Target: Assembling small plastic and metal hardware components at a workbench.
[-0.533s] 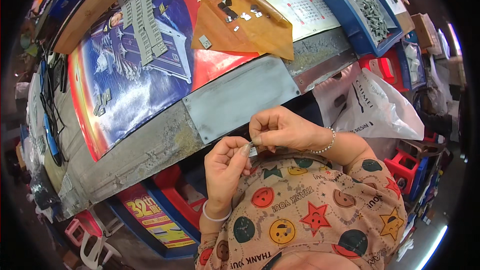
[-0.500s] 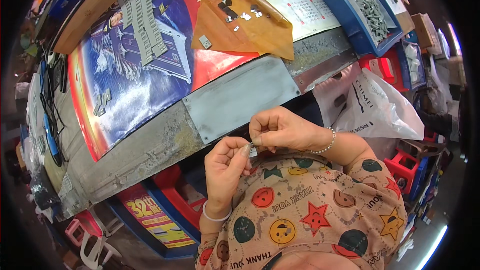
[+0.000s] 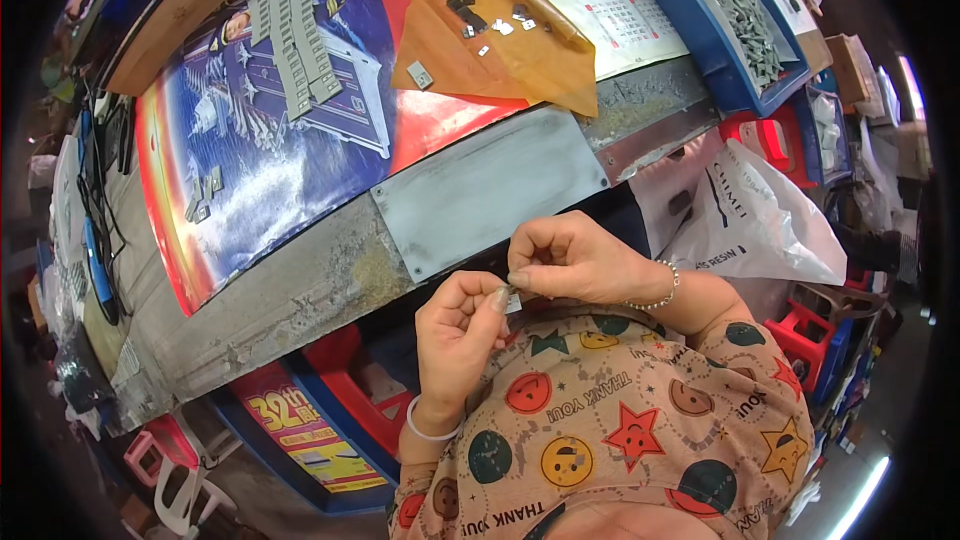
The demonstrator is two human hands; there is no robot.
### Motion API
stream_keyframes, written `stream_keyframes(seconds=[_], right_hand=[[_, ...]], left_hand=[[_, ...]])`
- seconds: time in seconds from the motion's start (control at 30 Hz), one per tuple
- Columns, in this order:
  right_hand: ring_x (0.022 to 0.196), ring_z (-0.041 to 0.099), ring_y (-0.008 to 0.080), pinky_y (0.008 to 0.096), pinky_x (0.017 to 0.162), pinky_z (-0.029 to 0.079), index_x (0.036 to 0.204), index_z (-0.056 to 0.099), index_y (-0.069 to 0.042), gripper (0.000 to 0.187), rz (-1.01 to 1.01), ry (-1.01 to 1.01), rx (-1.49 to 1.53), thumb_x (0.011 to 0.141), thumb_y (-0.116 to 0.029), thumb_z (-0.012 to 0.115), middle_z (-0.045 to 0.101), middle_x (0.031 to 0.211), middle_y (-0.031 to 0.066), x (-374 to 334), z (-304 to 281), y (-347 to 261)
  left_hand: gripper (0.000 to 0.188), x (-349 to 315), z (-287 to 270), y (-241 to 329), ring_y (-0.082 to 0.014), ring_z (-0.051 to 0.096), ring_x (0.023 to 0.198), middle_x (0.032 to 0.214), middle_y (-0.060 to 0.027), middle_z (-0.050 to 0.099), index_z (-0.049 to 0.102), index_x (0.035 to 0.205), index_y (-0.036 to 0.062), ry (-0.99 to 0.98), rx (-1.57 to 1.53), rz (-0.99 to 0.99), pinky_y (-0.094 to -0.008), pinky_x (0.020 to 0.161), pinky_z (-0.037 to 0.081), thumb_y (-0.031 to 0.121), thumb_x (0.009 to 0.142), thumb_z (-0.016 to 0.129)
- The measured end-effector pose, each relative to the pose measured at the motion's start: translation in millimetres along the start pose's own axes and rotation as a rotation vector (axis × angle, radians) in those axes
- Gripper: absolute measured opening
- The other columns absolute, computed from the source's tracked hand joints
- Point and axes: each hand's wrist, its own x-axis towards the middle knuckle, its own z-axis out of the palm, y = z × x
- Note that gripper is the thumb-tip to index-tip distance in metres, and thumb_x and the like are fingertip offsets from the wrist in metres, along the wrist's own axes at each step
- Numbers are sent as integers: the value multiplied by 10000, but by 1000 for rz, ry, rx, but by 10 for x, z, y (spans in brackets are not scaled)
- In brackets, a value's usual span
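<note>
My left hand (image 3: 460, 325) pinches a small light grey rectangular piece (image 3: 514, 303) between thumb and finger, just in front of my body. Thumb against fingers, my right hand (image 3: 570, 258) is closed at the upper end of that piece; what lies between its fingertips is too small to make out. Just beyond both hands is a pale metal plate (image 3: 490, 190) on the bench edge. On an orange sheet (image 3: 450, 20) farther off lie several tiny black pieces (image 3: 467, 12), white pieces (image 3: 502, 27) and one grey rectangular part (image 3: 419, 75).
Rows of grey rectangular parts (image 3: 300, 50) lie on a blue and red poster (image 3: 270, 220), with a few loose ones (image 3: 205, 192) at its left. A blue bin (image 3: 690, 40) of grey parts stands at the far right. Below it hangs a white plastic bag (image 3: 760, 215).
Both hands stay together at the small piece, with only slight finger movement. The whole view has shifted a little, so the bench things appear slightly displaced.
</note>
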Motion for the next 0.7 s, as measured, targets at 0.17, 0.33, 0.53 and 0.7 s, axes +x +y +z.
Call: stream_keyframes(seconds=[0.17, 0.33, 0.53, 0.7], right_hand=[[670, 478, 24, 189, 588, 415, 864, 566, 2, 80, -50, -13, -126, 854, -69, 601, 544, 737, -25, -11, 31, -103], [662, 463, 25, 191, 585, 408, 856, 552, 2, 72, -18, 9, -46, 846, -56, 591, 533, 732, -21, -19, 64, -67], [661, 462, 27, 198, 583, 411, 844, 551, 2, 70, -31, 8, -117, 838, -55, 592, 526, 722, -22, -5, 102, -111], [653, 475, 31, 208, 573, 421, 843, 550, 8, 79, -53, 28, -201, 831, -56, 596, 544, 712, -2, 13, 140, -139]], left_hand=[[58, -23, -5, 10, -20, 493, 545, 669, 20, 563, 592, 926, 2, 40, 14, 28, -156, 486, 391, 58, 912, 583], [106, -33, -4, -8, -28, 510, 588, 707, 5, 565, 556, 1015, -11, 27, -2, 98, -160, 522, 415, 50, 930, 542], [258, -32, -55, -101, -48, 514, 629, 733, -15, 551, 417, 1195, -4, 34, 93, 266, -175, 581, 440, 30, 943, 467], [274, -44, -72, -182, -50, 516, 627, 728, -25, 558, 404, 1202, -10, 73, 297, 384, -180, 585, 437, 6, 935, 463]])
